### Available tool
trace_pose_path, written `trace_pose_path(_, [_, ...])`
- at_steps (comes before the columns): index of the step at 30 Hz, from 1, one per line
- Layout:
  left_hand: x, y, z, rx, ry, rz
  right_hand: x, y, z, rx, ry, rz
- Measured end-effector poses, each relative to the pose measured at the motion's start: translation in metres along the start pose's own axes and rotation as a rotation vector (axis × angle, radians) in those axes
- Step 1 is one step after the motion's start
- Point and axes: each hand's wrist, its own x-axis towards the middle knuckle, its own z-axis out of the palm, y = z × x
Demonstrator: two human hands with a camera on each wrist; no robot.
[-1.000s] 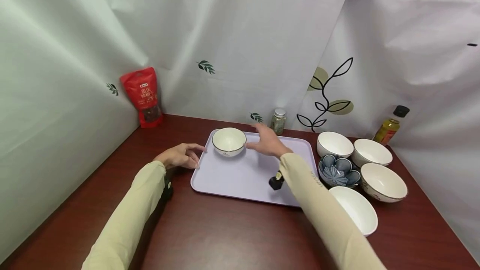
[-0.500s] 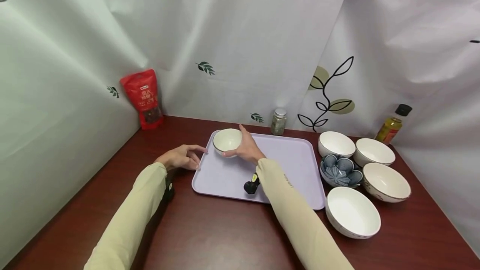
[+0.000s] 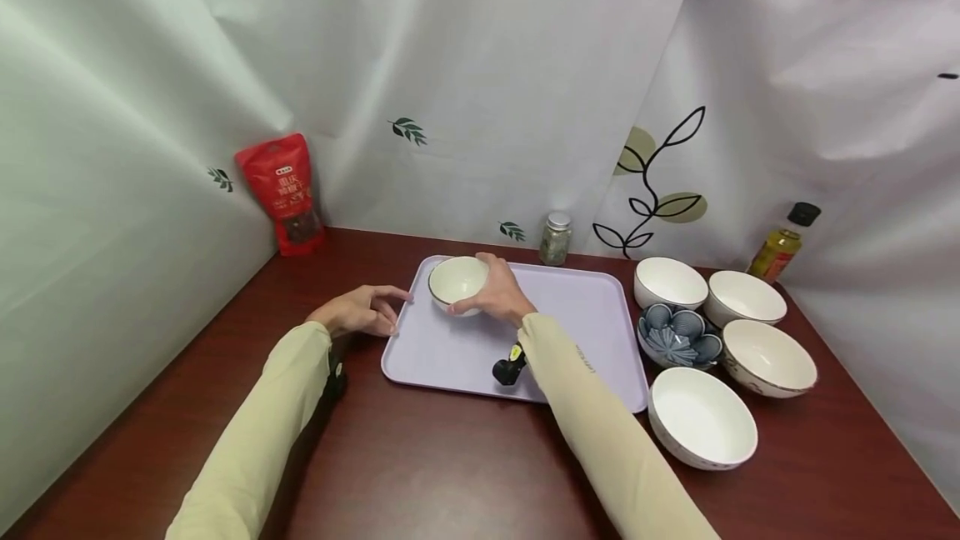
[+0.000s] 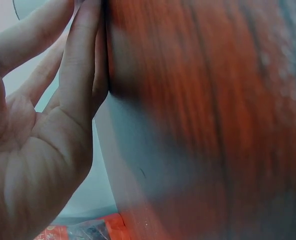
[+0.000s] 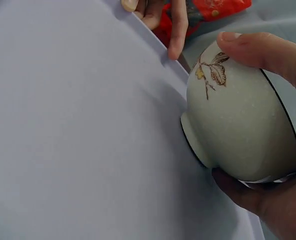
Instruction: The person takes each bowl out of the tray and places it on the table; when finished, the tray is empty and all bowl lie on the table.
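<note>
My right hand (image 3: 501, 288) grips a white bowl (image 3: 455, 280) from its right side, thumb toward the front and fingers round the back. The bowl has a thin dark rim; in the right wrist view a brown leaf pattern shows on its outer wall, and its foot is close over the lilac tray (image 5: 97, 130). The bowl is at the tray's back left corner. My left hand (image 3: 360, 311) rests at the tray's left edge, its thumb and fingertips at the rim and its fingers fairly straight in the left wrist view.
Right of the tray stand several white bowls, one of them a front bowl (image 3: 702, 417), and a blue petal-shaped bowl (image 3: 671, 338). Along the back are a red pouch (image 3: 281, 194), a small jar (image 3: 556, 238) and an oil bottle (image 3: 780, 248). A white patterned curtain (image 3: 480, 90) closes the back.
My right hand has moved left across the tray and taken hold of the white bowl, which has since shifted slightly right. My left hand has stayed at the tray's left edge.
</note>
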Motion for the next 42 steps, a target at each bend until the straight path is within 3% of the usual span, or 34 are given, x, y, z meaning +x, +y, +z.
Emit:
trace_pose_path(10, [-0.002, 0.0, -0.001, 0.02, 0.012, -0.008, -0.008, -0.013, -0.035, 0.073, -0.03, 0.034])
trace_pose_path(20, [-0.005, 0.0, -0.005, 0.04, 0.009, 0.016, -0.03, -0.032, -0.081, -0.064, -0.052, 0.018])
trace_pose_path(29, [-0.002, 0.002, -0.002, 0.062, 0.017, -0.012, -0.072, -0.042, -0.14, -0.029, -0.09, 0.007])
trace_pose_path(37, [-0.004, 0.001, -0.004, 0.05, 0.008, 0.016, -0.119, -0.031, -0.184, -0.077, -0.076, 0.006])
trace_pose_path(42, [-0.003, 0.0, -0.003, 0.044, 0.003, 0.037, -0.15, -0.021, -0.202, -0.013, -0.042, -0.02])
